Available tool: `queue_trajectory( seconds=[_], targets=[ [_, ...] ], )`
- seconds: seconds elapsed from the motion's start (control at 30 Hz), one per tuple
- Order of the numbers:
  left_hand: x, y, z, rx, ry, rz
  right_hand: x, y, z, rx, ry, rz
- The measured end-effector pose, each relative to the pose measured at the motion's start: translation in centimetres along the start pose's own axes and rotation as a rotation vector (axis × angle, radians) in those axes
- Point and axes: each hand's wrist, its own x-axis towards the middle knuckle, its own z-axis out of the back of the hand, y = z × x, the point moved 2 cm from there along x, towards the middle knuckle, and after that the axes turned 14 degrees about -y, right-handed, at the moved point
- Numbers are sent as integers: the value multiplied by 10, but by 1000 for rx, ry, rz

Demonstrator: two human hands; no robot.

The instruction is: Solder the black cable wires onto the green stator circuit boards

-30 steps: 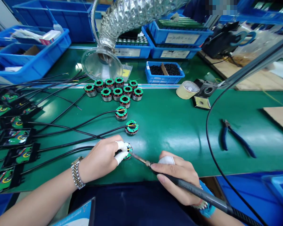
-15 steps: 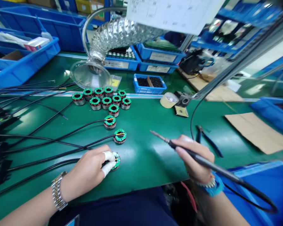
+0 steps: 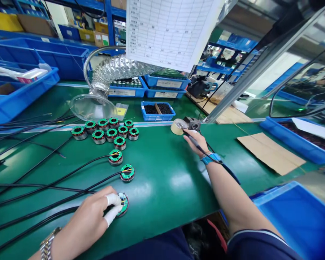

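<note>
My left hand [image 3: 93, 213], white covers on its thumb and index finger, pinches the end of a black cable [image 3: 47, 219] at a motor stator [image 3: 126, 206] with a green circuit board ring. The fingers hide the exact grip and part of the ring. My right hand [image 3: 197, 143] is closed around a soldering iron [image 3: 193, 140], its tip at the opening of a cream tape-like roll [image 3: 176, 128]. Beside the roll is a dark metal soldering stand [image 3: 194, 124]. Two more stators, one upper [image 3: 115, 157] and one lower [image 3: 128, 172], have cables with yellow wires on their boards.
Several cable-free stators [image 3: 111, 135] stand grouped farther back. Behind them are a fume-extraction hood [image 3: 93, 107] and a small blue bin [image 3: 157, 117] of black parts. Blue-handled pliers [image 3: 231, 174] lie partly behind my right arm, near a cardboard sheet [image 3: 271, 151].
My right hand has carried the soldering iron forward from mid-table to the roll. My left hand stays at the same stator. The view has tilted up and shifted right.
</note>
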Motion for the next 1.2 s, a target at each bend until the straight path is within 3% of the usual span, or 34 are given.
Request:
queue_trajectory(
  seconds=[0.07, 0.17, 0.27, 0.43, 0.57, 0.67, 0.8, 0.9, 1.0, 1.2],
  targets=[
    [-1, 2, -1, -13, -19, -22, 0, -5, 14, -1, -59, -48],
    [-4, 6, -4, -51, -44, -53, 3, -17, 37, -10, -246, -167],
    [-4, 9, -6, -84, -66, -73, 9, -31, 44, 28, -376, -335],
    [-5, 5, -3, -92, -82, -68, 24, -36, 11, 211, -286, -609],
    [-7, 0, -1, -132, -123, -49, 9, -3, -21, 380, -102, -695],
    [-7, -1, -1, -160, -127, -34, -27, 48, -37, 512, 134, -650],
    [-6, -2, -2, -152, -152, -42, -81, 129, -54, 674, 559, -470],
    [-5, -6, 0, -143, -191, -71, -104, 172, -62, 739, 858, -87],
    [-6, -9, 3, -141, -240, -148, -117, 184, -64, 686, 862, 142],
    [-15, -8, 5, -91, -268, -286, -134, 183, -51, 639, 764, 186]
  ],
)
